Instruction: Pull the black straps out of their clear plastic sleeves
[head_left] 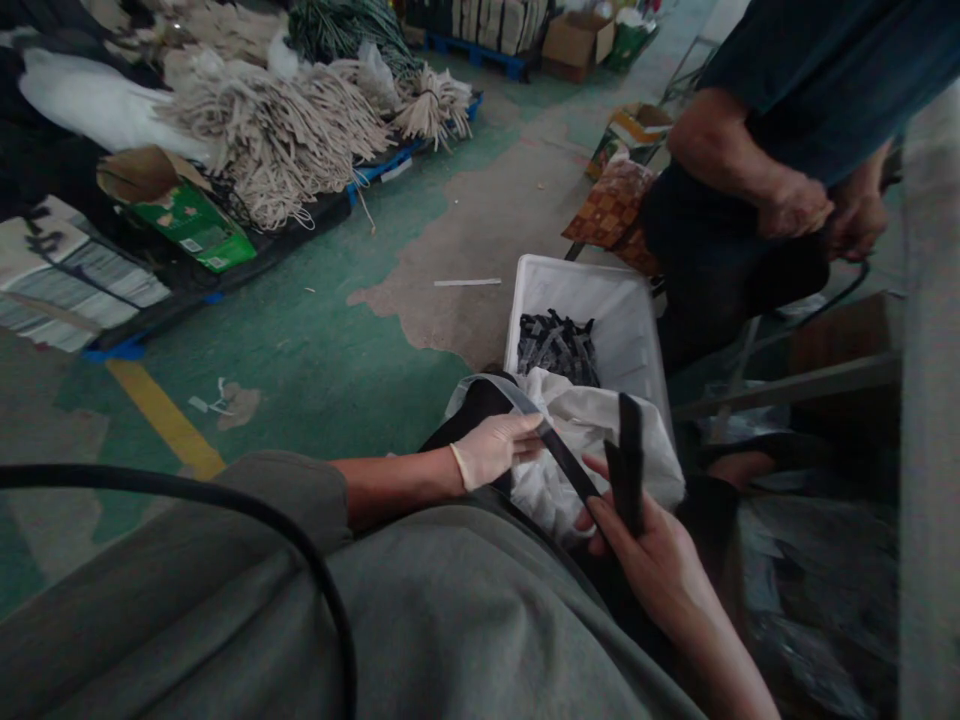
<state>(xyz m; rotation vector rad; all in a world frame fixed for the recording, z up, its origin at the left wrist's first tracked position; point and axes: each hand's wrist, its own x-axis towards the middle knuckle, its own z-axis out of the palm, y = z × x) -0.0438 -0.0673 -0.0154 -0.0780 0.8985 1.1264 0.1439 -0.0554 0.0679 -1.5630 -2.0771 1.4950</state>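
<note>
A dark flat strap [568,462] runs between my two hands over my lap. My left hand [495,447], in a pale glove, pinches it where a greyish, shiny strip [499,385] continues past the fingers. Bare, my right hand [646,550] is closed on the strap's other part, and dark strap ends stick up above its fingers. Whether these are one folded piece or several, I cannot tell. Under both hands lies a crumpled white plastic bag [637,430]. Just beyond it, a white bin [626,310] holds a pile of dark strips [556,345].
A co-worker [787,200] sits close at the right, handling a dark cord. A grey post [930,400] stands at the right edge. Bundles of pale cords [270,130] lie on a pallet at the left, beside a green carton [196,225]. A black cable [300,535] crosses my front.
</note>
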